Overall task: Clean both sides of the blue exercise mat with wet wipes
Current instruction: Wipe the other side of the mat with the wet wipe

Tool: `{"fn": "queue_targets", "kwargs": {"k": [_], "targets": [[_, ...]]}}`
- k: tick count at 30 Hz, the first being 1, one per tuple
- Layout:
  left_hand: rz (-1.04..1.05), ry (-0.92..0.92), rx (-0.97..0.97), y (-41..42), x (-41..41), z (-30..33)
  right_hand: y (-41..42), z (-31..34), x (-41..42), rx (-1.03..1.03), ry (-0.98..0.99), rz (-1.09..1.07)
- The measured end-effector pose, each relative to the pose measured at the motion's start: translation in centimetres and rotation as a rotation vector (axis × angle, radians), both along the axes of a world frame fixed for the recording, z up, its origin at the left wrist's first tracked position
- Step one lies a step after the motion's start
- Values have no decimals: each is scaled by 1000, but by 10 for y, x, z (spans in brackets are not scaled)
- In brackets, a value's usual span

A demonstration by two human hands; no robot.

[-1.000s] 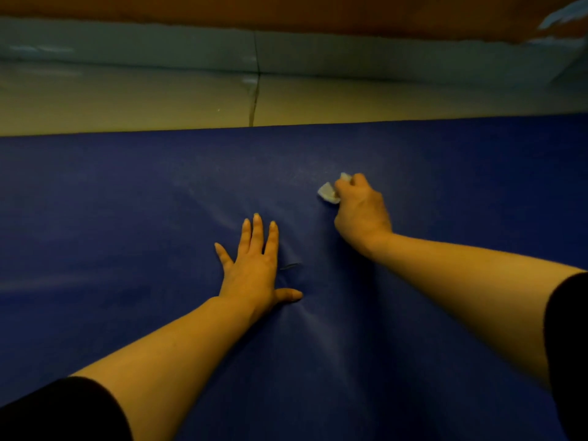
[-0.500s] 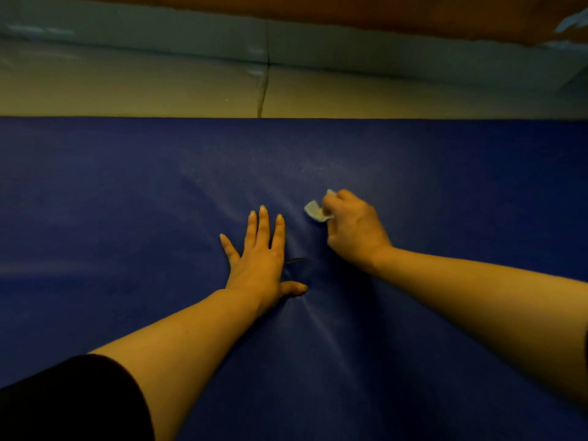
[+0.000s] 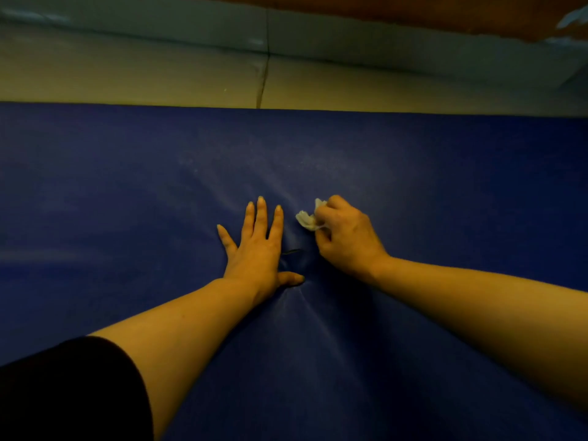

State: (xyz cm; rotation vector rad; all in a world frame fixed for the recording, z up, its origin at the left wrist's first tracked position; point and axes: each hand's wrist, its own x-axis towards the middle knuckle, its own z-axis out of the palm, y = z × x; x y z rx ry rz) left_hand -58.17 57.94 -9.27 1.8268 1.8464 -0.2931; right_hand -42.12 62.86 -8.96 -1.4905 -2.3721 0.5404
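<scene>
Wide dark-blue padded vinyl exercise mat (image 3: 127, 192) filling the view from 3 through 6 to 9 o'clock, far edge straight across toward 12 o'clock, touching a strip of pale tiled floor (image 3: 127, 78) with one dark joint running to the grey-green skirting band. Broad bare blue stretches at 9 and 3 o'clock; side and near edges cut off by the frame.

Left hand (image 3: 257, 249) flat at centre, fingers straight and slightly spread, thumb out toward 3 o'clock, pressing a dimple with creases fanning toward 6 o'clock. Right hand (image 3: 345, 237) just beside it at 2 o'clock, fingers curled, pinching a crumpled white wet wipe (image 3: 307, 219) down on the mat; most of the wipe hidden under the knuckles. Small dark mark between the hands, too dim to identify. Black short sleeve (image 3: 70, 389) at 7 o'clock, cropped. Orange surface at 12 o'clock, blurred.
</scene>
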Motion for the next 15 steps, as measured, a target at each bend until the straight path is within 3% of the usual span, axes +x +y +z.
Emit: {"fn": "queue_targets", "kwargs": {"k": [3, 9, 15], "targets": [[1, -2, 3, 0, 0, 0, 6, 0, 6, 23, -32, 10], [6, -15, 2, 0, 0, 0, 30, 0, 38, 55, -141, -343], [9, -11, 24, 1, 0, -2, -36, 2, -11, 59, -15, -9]]}}
